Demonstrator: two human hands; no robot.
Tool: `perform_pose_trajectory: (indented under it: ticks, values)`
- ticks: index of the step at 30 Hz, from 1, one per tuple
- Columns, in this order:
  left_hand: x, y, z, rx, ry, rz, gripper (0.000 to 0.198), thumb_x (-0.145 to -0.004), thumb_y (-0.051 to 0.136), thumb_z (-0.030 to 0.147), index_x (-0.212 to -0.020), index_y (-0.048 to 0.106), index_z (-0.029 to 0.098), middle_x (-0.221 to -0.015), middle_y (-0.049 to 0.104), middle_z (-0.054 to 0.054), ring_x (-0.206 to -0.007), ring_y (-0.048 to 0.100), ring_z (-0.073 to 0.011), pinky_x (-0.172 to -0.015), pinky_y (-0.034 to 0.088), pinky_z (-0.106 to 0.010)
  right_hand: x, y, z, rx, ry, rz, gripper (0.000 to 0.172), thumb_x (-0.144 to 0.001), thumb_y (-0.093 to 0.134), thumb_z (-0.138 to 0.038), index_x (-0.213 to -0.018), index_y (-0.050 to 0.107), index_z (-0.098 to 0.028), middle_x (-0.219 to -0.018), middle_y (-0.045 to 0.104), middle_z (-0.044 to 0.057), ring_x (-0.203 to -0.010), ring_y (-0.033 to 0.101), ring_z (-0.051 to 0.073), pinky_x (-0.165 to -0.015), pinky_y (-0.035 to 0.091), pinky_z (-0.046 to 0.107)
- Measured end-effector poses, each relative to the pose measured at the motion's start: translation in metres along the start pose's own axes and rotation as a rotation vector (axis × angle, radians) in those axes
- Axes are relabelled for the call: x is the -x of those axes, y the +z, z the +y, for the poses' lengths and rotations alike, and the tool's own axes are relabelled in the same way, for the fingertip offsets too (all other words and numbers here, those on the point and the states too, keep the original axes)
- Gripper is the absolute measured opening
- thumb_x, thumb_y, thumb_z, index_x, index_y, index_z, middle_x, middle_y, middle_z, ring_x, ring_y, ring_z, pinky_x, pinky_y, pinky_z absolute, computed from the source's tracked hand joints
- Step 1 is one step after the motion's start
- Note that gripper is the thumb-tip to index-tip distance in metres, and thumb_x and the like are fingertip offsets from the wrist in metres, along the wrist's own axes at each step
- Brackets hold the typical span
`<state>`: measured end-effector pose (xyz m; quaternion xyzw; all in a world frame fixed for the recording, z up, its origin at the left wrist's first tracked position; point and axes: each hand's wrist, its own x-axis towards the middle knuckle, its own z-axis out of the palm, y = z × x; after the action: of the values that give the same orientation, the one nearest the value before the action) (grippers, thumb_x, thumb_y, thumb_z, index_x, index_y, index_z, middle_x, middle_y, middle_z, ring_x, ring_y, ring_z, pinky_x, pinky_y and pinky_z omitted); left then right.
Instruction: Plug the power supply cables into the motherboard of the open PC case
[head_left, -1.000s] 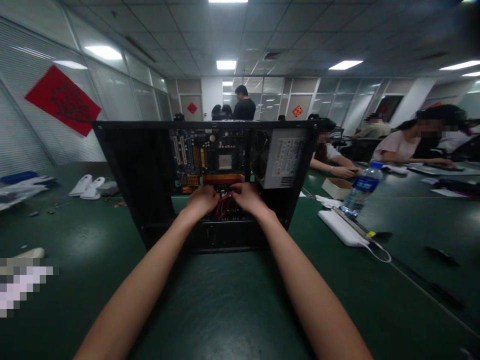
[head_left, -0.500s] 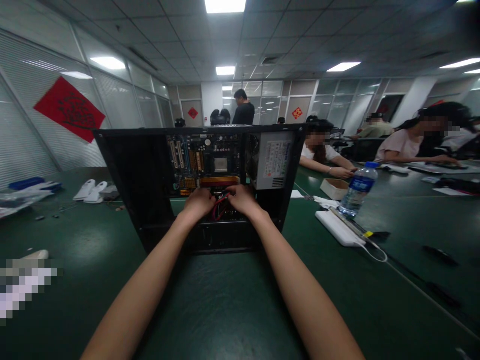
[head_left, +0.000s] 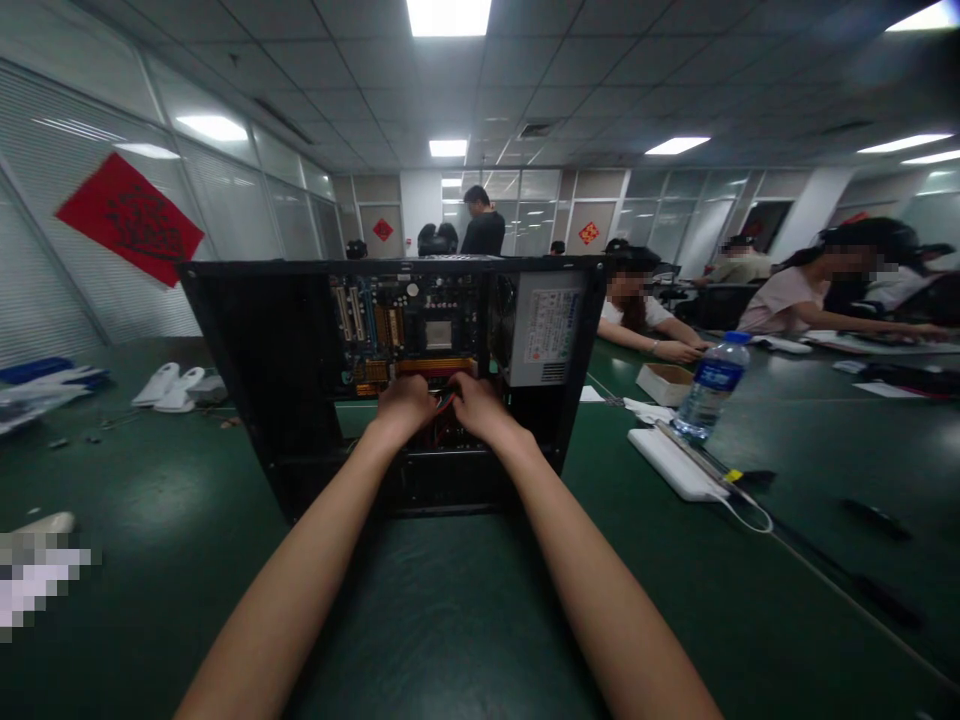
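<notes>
The fingers of the right hand are narrowed on a few red and dark wires; those of the left hand curl in close beside them, and whether they grip anything cannot be told, as their tips are hidden.

The green table spreads beneath, its near edge out of view. On it stands a black computer case, upright, its uncovered side towards the person. It is probably heavy and stiff, and its outer edges look the surest place to take hold of it. Inside, a circuit board sits against the back, from near the case's top edge to about mid-height; it is likely fragile and best left unpressed. The grey power box fills the case's upper right corner and probably makes that side the heavier.

The wires are likely light and soft, apt to bend and slip between the fingers; a hold near their ends, rather than along the loose length, should give better control. They lie in the lower middle of the case, just below the board's bottom edge. They touch the right fingertips and show in the narrow gap between the two hands, with some red hanging below the fingers. Their ends cannot be made out.
</notes>
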<state>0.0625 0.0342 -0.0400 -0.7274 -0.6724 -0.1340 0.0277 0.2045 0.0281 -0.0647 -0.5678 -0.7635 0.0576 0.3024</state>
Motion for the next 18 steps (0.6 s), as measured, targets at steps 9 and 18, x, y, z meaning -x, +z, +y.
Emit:
perform_pose_trajectory:
  ticks: [9,18]
  values:
    - [0.020,-0.004,-0.024,0.110,0.147,0.158,0.030,-0.093,0.049,0.036,-0.097,0.073,0.019,-0.100,0.076,-0.012,-0.094,0.070,-0.0261,-0.076,0.048,-0.031,-0.003,-0.001,-0.004,0.053,-0.064,0.038,0.019,-0.091,0.058,-0.014,-0.108,0.066,-0.014,-0.112,0.070,0.012,-0.110,0.064,0.021,-0.093,0.046,0.028]
    - [0.025,0.000,-0.022,0.158,0.222,-0.126,0.035,-0.085,0.054,0.044,-0.068,0.071,0.018,-0.070,0.071,-0.009,-0.065,0.066,-0.0233,-0.054,0.038,-0.029,-0.001,-0.007,-0.014,0.330,-0.080,-0.075,0.025,-0.090,0.051,-0.008,-0.104,0.072,-0.009,-0.104,0.071,0.021,-0.103,0.069,0.030,-0.088,0.051,0.034]
